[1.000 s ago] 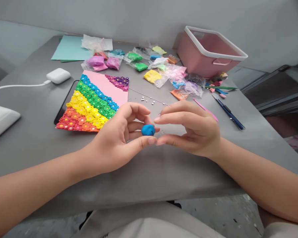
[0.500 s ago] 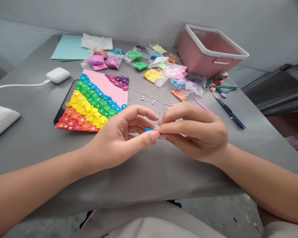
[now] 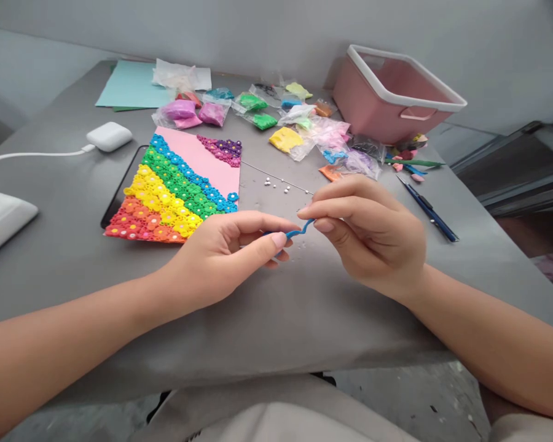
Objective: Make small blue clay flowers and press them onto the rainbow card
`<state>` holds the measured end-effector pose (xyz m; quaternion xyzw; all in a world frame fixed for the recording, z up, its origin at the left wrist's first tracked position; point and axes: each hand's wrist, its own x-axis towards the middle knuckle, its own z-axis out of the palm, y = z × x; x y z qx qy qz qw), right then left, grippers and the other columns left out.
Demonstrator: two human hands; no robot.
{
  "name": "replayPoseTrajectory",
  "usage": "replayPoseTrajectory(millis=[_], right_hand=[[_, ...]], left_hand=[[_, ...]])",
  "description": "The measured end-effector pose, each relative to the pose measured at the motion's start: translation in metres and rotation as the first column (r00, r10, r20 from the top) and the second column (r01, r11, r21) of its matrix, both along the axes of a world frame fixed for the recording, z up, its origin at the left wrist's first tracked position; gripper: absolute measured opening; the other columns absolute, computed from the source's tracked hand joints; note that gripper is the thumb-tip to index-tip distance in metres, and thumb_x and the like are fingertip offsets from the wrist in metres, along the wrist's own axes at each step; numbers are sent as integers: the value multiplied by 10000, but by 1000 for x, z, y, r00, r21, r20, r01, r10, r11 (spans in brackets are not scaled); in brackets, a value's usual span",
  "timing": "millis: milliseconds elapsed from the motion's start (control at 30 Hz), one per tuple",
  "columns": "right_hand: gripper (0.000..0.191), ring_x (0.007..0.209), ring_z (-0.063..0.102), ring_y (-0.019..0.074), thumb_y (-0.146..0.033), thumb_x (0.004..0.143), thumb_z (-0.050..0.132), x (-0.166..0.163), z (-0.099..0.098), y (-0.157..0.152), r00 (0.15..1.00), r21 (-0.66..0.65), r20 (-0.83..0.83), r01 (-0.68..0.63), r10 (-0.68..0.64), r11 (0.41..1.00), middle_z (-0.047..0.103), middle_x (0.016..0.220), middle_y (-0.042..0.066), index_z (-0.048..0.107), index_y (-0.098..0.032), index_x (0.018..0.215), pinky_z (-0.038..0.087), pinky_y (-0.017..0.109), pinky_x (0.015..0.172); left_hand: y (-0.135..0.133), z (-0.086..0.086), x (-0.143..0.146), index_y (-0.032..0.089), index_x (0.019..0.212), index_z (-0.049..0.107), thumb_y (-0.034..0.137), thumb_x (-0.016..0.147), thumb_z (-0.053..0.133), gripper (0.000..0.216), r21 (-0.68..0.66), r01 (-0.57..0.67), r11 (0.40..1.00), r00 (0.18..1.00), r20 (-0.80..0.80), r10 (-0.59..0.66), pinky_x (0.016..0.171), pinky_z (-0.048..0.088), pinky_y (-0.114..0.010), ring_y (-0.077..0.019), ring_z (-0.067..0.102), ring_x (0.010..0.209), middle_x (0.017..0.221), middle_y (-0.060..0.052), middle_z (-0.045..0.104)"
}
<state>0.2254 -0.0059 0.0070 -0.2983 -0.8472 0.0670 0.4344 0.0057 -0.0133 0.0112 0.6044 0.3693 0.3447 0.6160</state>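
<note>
A thin, wavy strand of blue clay (image 3: 297,232) stretches between my two hands above the table. My left hand (image 3: 239,252) pinches one end between thumb and fingers, and part of the clay is hidden behind the thumb. With thumb and fingertips closed, my right hand (image 3: 368,236) grips the other end. Beyond my left hand lies a pink board (image 3: 179,135) covered in bands of small clay flowers: red, orange, yellow, green, blue and purple. Its left side rests over a dark flat tablet-like object (image 3: 122,199). Small white balls (image 3: 276,186) lie beside a thin metal rod (image 3: 267,175).
Bags of coloured clay (image 3: 286,140) spread across the back. A pink bin (image 3: 373,98) stands at back right, a blue pen-like tool (image 3: 428,210) before it. At left are a white earbud case (image 3: 109,136) on a cable and a white device (image 3: 7,224). Paper sheets (image 3: 131,86) lie behind.
My right hand has drawn away from the left, up and to the right. The blue clay between them has been pulled out into a thin strand.
</note>
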Motion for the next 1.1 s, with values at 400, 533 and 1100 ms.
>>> replayPoseTrajectory(millis=[400, 533, 1100], right_hand=[[61, 795, 672, 154, -164, 937, 653, -5, -2, -2, 994, -16, -67, -84, 83, 996, 690, 868, 43, 679, -219, 942, 562, 292, 694], [191, 720, 645, 144, -302, 1032, 522, 0, 0, -3, 981, -205, -193, -28, -12, 978, 653, 776, 18, 610, -221, 883, 504, 288, 602], [205, 517, 495, 92, -193, 895, 599, 6, 4, 10, 959, -357, 282, 73, 32, 931, 586, 584, -33, 595, -205, 690, 392, 221, 501]], left_hand=[[-1, 1, 0, 165, 947, 734, 293, 902, 681, 146, 57, 33, 998, 999, -45, -31, 697, 636, -229, -139, 739, 743, 880, -35, 774], [2, 1, -1, 174, 940, 690, 351, 899, 693, 181, 164, -47, 985, 993, -96, 64, 606, 561, -219, -124, 669, 686, 797, -11, 687], [14, -12, -4, 207, 996, 563, 136, 963, 527, 86, 489, -170, 855, 976, -36, 214, 852, 539, -297, -152, 668, 974, 994, -39, 690]])
